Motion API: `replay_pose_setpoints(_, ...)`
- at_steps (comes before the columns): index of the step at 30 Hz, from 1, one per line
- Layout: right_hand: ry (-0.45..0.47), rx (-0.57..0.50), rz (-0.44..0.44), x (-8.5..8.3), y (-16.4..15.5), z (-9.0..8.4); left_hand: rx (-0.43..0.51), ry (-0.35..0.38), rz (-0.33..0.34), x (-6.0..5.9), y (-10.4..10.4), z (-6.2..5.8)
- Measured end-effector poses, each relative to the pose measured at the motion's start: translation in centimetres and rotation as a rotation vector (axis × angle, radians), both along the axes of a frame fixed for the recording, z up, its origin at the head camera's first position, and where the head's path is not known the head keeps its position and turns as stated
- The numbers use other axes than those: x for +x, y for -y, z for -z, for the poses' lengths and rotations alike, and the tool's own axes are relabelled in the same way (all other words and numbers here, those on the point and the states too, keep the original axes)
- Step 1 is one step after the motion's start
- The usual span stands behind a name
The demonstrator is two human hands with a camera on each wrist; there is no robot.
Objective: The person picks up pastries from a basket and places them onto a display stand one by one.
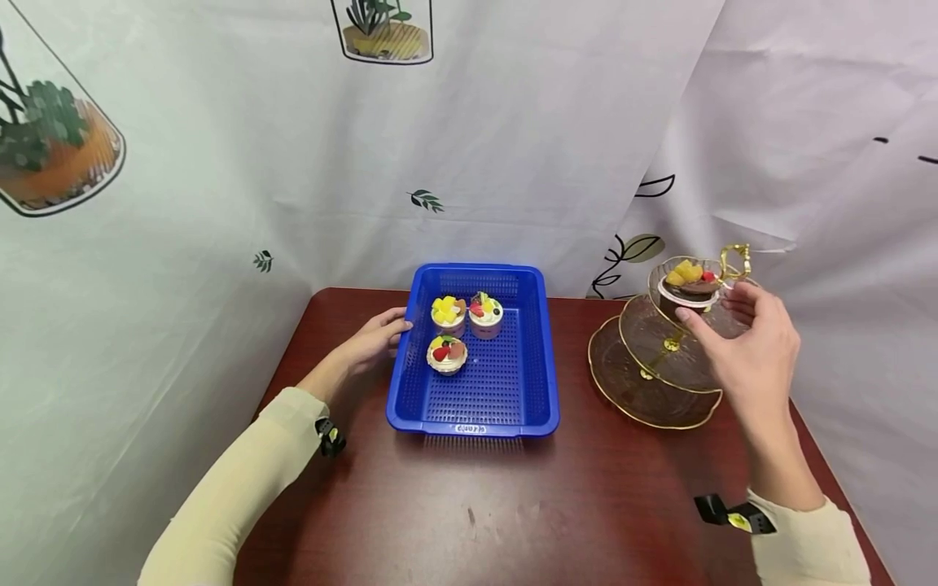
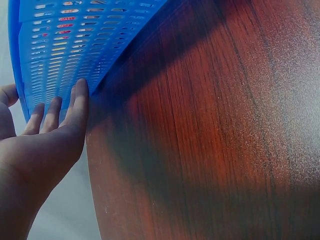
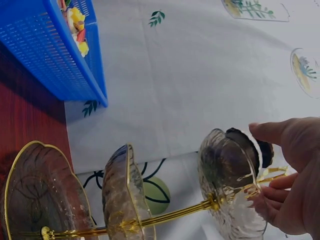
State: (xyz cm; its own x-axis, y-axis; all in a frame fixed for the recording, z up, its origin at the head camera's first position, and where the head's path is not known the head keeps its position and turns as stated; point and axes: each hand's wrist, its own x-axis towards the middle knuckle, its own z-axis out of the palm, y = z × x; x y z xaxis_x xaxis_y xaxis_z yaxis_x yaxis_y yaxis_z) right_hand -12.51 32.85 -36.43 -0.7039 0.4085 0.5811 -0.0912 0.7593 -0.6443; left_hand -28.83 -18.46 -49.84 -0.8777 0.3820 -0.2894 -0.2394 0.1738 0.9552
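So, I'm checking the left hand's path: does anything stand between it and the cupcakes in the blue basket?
Yes: the blue basket wall. The left hand rests against its outside, the cupcakes just inside it.

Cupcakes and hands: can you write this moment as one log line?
left hand touches basket | right hand at cupcake on stand top | three cupcakes in basket

We see a blue basket (image 1: 529,350), a dark red wood-grain table (image 1: 586,505), a clear gold-rimmed stand (image 1: 645,399), cream sleeves (image 1: 242,480), and a white leaf-print curtain (image 1: 513,122).
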Motion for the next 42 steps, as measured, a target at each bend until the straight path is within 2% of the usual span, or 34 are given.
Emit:
replay_pose_setpoints(7,0.009,-0.011,0.022,0.7,0.5,-0.7,0.011,0.006,-0.002,0.1,0.1,-0.1)
replay_pose_setpoints(11,-0.034,-0.005,0.003,1.3,1.3,-1.4,0.013,0.006,0.0,0.2,0.1,-0.3)
replay_pose_setpoints(14,-0.098,0.007,-0.058,1.4,2.1,-2.0,0.011,0.003,-0.003,0.2,0.1,-0.5)
replay_pose_setpoints(18,-0.167,0.024,-0.211,0.7,3.8,-2.5,0.005,-0.003,-0.008,0.2,0.1,-0.5)
replay_pose_setpoints(22,-0.151,0.054,-0.332,-0.5,5.6,-2.3,0.012,-0.004,-0.015,0.1,0.0,-0.4)
replay_pose_setpoints(31,-0.025,0.039,-0.599,-4.1,10.0,-0.4,0.034,-0.006,-0.028,0.3,-0.2,-0.1)
replay_pose_setpoints(37,0.087,-0.016,-0.774,-7.1,13.0,2.2,0.042,-0.007,-0.044,0.5,-0.6,-0.2)
replay_pose_setpoints(42,0.164,-0.042,-0.851,-9.4,15.2,4.8,0.046,-0.004,-0.041,0.6,-0.6,-0.3)
